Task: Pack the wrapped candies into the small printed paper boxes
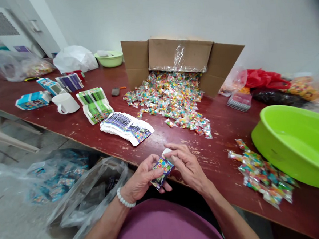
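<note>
My left hand (145,177) holds a small dark purple printed packet (162,171), with the thumb across its front and the fingers behind. At the top end of the packet, my right hand (186,165) pinches a small white piece (166,151) between thumb and fingers. Whether that piece belongs to the packet, I cannot tell. Just beyond my hands lies a fanned stack of purple-and-white flat packets (127,127). Behind it is a stack of green packets (95,105). Many wrapped candies (171,96) spill out of a cardboard box (180,54) onto the table.
A large green basin (294,142) stands at the right, beside a smaller pile of wrapped candies (264,179). A white mug (65,103) and blue packet bundles (34,100) are at the left. Below the table edge, plastic bags (91,197) hold filled packets.
</note>
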{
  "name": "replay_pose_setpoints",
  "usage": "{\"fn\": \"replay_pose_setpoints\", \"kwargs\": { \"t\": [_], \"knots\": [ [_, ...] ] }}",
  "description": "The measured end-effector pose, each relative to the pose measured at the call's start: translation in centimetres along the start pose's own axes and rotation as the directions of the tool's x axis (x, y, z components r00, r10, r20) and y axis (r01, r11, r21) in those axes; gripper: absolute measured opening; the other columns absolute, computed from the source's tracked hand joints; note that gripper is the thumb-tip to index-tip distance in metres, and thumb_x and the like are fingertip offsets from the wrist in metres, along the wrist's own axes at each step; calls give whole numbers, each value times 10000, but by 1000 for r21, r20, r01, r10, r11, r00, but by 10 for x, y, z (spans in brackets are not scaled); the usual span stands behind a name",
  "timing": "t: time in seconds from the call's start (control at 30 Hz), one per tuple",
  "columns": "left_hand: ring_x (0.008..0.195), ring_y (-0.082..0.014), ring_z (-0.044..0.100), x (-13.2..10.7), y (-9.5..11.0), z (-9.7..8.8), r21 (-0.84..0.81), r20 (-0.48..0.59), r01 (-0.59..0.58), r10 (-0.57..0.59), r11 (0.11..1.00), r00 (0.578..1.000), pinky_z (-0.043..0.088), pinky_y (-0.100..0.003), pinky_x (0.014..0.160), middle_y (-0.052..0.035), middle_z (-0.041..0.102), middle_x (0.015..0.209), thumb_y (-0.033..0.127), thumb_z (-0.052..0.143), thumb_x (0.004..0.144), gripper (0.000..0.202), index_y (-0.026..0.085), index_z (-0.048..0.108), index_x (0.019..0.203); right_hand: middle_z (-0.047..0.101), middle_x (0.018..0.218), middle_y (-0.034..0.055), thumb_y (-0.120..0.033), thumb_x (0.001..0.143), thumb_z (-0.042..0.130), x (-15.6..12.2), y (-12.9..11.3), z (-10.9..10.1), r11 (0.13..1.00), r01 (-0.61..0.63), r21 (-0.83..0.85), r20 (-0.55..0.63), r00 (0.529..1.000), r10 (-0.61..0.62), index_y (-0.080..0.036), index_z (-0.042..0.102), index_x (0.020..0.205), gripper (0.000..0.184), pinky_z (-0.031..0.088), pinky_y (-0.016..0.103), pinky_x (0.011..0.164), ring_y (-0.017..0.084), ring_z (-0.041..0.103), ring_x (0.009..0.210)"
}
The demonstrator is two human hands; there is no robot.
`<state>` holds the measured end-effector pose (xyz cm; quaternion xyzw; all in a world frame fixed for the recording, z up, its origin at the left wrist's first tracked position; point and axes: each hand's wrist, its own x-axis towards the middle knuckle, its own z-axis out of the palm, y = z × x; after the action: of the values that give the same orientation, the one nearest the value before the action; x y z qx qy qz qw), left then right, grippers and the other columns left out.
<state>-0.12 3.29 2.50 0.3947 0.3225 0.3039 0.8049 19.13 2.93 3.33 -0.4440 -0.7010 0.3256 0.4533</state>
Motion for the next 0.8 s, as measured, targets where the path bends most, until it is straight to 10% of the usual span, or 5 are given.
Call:
{"fn": "replay_pose_setpoints", "kwargs": {
  "t": [0.23, 0.47, 0.67, 0.8],
  "knots": [
    [660, -187, 708, 3, -2, 4, -34, -76, -75, 73, 997, 994, 535, -250, 542, -45, 689, 929, 285, 765, 776, 498, 231, 540, 1216, 589, 1307, 99, -420, 820, 732, -5, 4, 14, 812, -284, 510, -73, 926, 370, -277, 611, 1232, 452, 533, 367, 879, 240, 603, 1101],
    [440, -156, 623, 10, -15, 5, -190, -110, 3, -24, 982, 994, 498, -259, 400, -83, 708, 803, 630, 527, 875, 532, 143, 654, 1047, 682, 924, 3, -312, 643, 876, 0, 5, 17, 406, -555, 726, 336, 801, 495, -245, 657, 1101, 512, 424, 176, 474, 60, 513, 528],
    [623, -218, 713, 6, -12, -5, -166, -17, 123, -128, 978, 992, 584, -311, 550, -126, 744, 932, 473, 594, 867, 404, 152, 674, 1098, 691, 1034, 43, -338, 629, 877, 4, 0, 21, 584, -486, 650, 171, 843, 511, -180, 720, 698, 233, 443, 198, 464, 97, 598, 614],
    [631, -258, 704, 6, -13, -4, -264, -50, 167, -187, 950, 981, 581, -351, 477, -115, 736, 851, 422, 592, 800, 384, 146, 673, 1054, 712, 814, 29, -399, 690, 838, 4, 0, 24, 630, -519, 577, 219, 842, 493, -192, 737, 763, 242, 450, 211, 424, 110, 584, 526]
  ]
}}
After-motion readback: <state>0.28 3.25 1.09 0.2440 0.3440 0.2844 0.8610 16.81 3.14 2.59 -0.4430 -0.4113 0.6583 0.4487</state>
